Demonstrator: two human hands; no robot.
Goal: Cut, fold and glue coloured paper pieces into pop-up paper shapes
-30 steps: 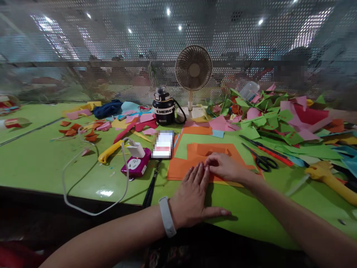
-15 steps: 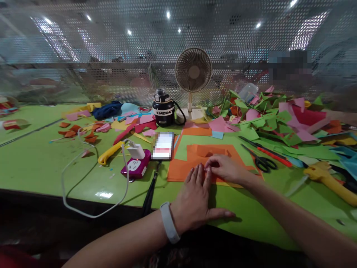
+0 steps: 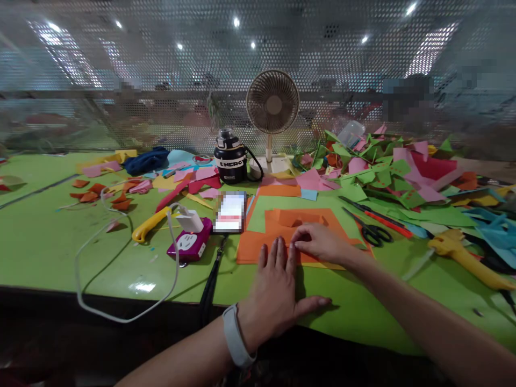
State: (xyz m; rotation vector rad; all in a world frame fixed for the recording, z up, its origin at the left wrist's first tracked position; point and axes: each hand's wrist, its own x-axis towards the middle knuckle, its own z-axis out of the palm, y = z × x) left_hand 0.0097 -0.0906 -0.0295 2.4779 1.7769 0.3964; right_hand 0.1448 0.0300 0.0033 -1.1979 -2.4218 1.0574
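Orange paper sheets (image 3: 258,248) lie layered in front of me on the green table, with a raised, curled orange flap (image 3: 300,217) near their middle. My left hand (image 3: 276,287) rests flat, its fingertips on the near part of the orange paper and its thumb out to the right. Just to the right of those fingertips, my right hand (image 3: 318,243) has thumb and forefinger drawn together in a pinch down at the paper. Whatever may be between them is hidden. Black-handled scissors (image 3: 374,234) lie right of the sheets.
A phone (image 3: 229,212), purple power adapter (image 3: 191,242) and yellow-handled cutter (image 3: 151,226) lie left. Behind stand a black bottle (image 3: 230,161) and a fan (image 3: 273,102). Coloured paper scraps (image 3: 387,174) pile up at the right, near a yellow glue gun (image 3: 463,258).
The whole view has shifted slightly, so the table items sit a little further left. Both hands keep nearly the same pose on the orange paper.
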